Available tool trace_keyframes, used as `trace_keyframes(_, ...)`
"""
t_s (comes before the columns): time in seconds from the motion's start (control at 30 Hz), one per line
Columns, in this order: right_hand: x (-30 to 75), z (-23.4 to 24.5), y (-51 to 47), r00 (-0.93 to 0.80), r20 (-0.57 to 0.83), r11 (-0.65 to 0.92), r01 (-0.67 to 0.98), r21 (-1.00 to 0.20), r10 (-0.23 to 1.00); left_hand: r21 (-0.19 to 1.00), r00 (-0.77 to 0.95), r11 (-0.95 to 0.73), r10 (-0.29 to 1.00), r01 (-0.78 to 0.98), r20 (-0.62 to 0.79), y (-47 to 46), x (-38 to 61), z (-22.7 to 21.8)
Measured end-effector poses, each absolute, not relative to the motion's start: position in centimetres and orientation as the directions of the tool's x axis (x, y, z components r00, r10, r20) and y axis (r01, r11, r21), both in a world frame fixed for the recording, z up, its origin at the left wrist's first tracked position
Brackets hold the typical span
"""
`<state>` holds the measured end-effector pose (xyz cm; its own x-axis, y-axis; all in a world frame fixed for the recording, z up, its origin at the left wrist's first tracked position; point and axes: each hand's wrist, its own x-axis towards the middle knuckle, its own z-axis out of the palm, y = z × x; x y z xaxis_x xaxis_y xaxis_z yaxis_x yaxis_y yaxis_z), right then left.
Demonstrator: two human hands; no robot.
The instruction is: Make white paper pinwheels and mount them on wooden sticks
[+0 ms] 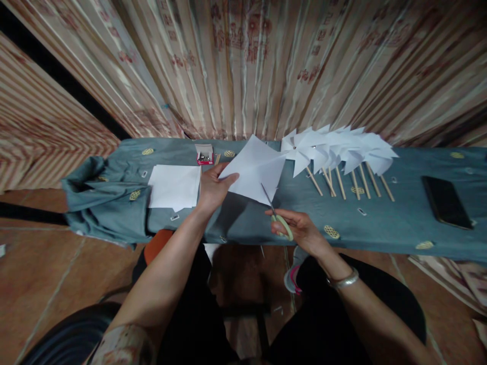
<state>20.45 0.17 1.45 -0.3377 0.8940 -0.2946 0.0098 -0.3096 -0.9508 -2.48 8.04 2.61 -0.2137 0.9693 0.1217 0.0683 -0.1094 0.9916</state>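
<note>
My left hand (215, 185) pinches a square sheet of white paper (253, 165) by its left corner, thumb on top, above the cloth-covered bench. My right hand (292, 225) is closed round the pale green handles of a pair of scissors (283, 227). The scissor blades point up and left and lie at the paper's lower right part; whether they cut into it I cannot tell. Left of my left hand rests a stack of white paper (173, 187). To the right lie several white paper pinwheels (335, 147) on wooden sticks, overlapping in a row.
A small open red box (204, 156) of metal pins stands behind my left hand, with short sticks (217, 158) beside it. A black phone (447, 202) lies on the right of the blue-green cloth (403, 223). A patterned curtain (243, 66) hangs right behind the bench.
</note>
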Motion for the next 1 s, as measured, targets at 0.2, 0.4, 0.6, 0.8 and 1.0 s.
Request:
trace_keyframes(0.2, 20.41, 1.47, 0.20, -0.340, -0.304, -0.320, 0.012, -0.947, 0.890, 0.992, -0.229, -0.100, 0.967, 0.074, 0.115, 7.93, -2.47, 2.75)
trace_keyframes(0.4, 20.50, 1.53, 0.24, -0.345, -0.304, -0.313, 0.031, -0.949, 0.888, 0.996, -0.162, -0.085, 0.983, 0.012, 0.086, 7.68, -2.12, 2.43)
trace_keyframes(0.6, 20.40, 1.35, 0.31, -0.323, -0.325, -0.338, 0.015, -0.941, 0.889, 0.999, -0.140, -0.052, 0.989, 0.009, 0.052, 7.54, -1.80, 2.22)
trace_keyframes(0.8, 20.22, 1.30, 0.33, -0.292, -0.349, -0.367, -0.007, -0.930, 0.890, 0.998, -0.147, -0.055, 0.988, -0.026, 0.050, 7.58, -1.85, 2.17)
trace_keyframes(1.0, 20.55, 1.09, 0.36, -0.337, -0.299, -0.299, 0.051, -0.953, 0.893, 0.995, -0.139, -0.003, 0.990, -0.100, -0.011, 7.40, -1.59, 2.30)
